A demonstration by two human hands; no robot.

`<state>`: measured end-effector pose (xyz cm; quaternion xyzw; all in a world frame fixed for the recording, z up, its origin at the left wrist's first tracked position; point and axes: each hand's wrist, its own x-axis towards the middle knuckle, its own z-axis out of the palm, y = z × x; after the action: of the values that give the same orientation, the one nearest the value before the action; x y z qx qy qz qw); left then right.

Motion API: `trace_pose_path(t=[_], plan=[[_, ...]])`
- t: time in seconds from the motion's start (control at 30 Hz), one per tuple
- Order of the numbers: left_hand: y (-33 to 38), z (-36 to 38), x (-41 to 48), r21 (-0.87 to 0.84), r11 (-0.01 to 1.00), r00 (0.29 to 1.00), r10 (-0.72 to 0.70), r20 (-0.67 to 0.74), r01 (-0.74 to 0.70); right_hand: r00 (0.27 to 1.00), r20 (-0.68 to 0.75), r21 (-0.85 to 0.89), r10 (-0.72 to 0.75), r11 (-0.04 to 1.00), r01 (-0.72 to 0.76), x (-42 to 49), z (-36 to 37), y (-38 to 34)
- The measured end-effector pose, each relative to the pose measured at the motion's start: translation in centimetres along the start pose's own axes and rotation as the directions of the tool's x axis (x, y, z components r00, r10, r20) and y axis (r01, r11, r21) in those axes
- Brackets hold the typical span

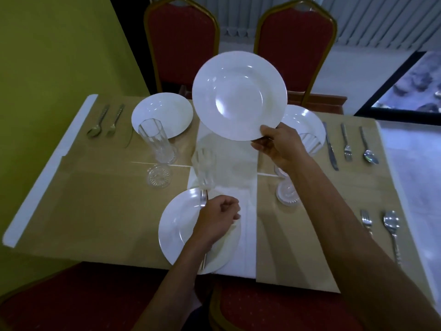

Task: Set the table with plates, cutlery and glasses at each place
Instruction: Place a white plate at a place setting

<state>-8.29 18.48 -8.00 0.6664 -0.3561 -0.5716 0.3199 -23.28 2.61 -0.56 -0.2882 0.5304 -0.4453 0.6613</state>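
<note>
The right hand (276, 146) pinched the raised plate (238, 96) at 5 o'clock; the left hand (214, 220) clutched a fork (203, 199) (grip curled). Lowering it level seemed wise

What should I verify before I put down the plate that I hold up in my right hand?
1. Grip: the right hand holds the raised plate at its rim with its fingers: ok.
2. Landing spot: the table is bare left of the near-right fork and spoon: ok.
3. Path: a glass stands close beneath the right forearm: not ok.
4. Left hand free to help: it grips a second fork over the near plate: not ok.
5. Raised plate's underside clean: hidden, cannot tell.
</note>
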Motion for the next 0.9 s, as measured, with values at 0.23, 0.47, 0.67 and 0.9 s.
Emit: trace_pose_path(t=[0.23,0.47,0.67,0.9], plan=[[1.1,2.4,-3.1,-0.284,0.956,0.996,-0.085,-0.016,0.077,0.988,0.154,-0.283,-0.020,0.957,0.063,-12.2,-11.0,-1.1],[2.0,5.5,-8.2,-0.517,0.845,0.990,-0.098,0.099,0.136,0.977,0.181,-0.458,0.111,0.889,-0.016,-19.0,-20.0,2.1],[0.4,8.5,-8.9,-0.551,0.778,0.951,-0.288,0.115,0.303,0.973,0.136,-0.576,0.188,0.814,-0.076,-19.3,-25.1,4.8],[-2.8,12.7,-7.4,-0.397,0.846,0.924,-0.383,0.013,0.356,0.967,0.068,-0.697,0.245,0.706,-0.130,-16.9,-29.4,6.6]])
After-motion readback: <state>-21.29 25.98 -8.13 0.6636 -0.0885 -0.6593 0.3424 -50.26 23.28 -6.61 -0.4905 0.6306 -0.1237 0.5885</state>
